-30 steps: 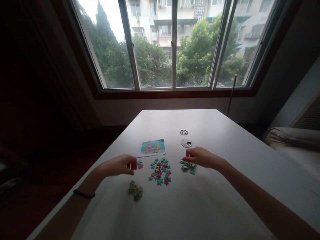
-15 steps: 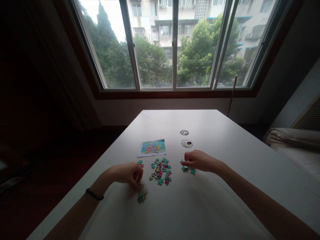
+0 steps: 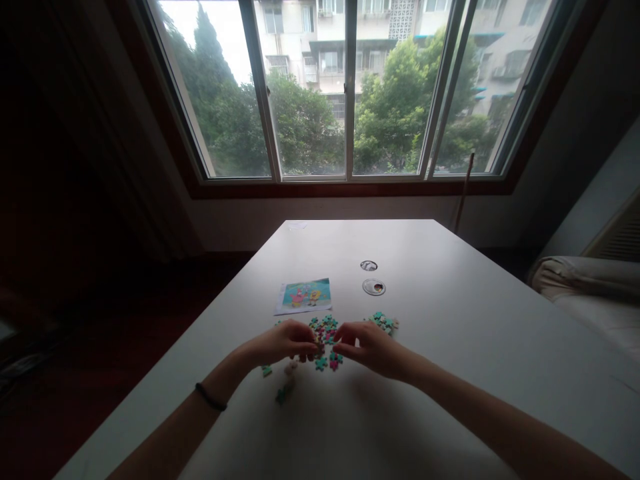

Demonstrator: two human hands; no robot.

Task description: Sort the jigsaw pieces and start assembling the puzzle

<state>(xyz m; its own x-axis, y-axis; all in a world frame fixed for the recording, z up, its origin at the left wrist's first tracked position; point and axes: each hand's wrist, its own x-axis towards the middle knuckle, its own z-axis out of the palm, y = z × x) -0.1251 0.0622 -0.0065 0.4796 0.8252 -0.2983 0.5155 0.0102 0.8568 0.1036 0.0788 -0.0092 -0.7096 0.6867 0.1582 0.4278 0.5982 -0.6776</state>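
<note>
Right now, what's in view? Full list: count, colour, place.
table: one, white, centre
main puzzle pile: many pieces, teal, pink and yellow, between the hands
small puzzle cluster: a few, mostly teal, beyond the right hand
stray pieces: a few, teal, near side of the left hand
picture card: one, blue-green, beyond the pile
round discs: two, pale, right of the card
windows: row of panes, trees and buildings outside
stick: one, dark, leaning below the window
cushion: one, beige, far right
wristband: one, black, left wrist
left hand: fingertips at the pile
right hand: fingertips at the pile
</note>
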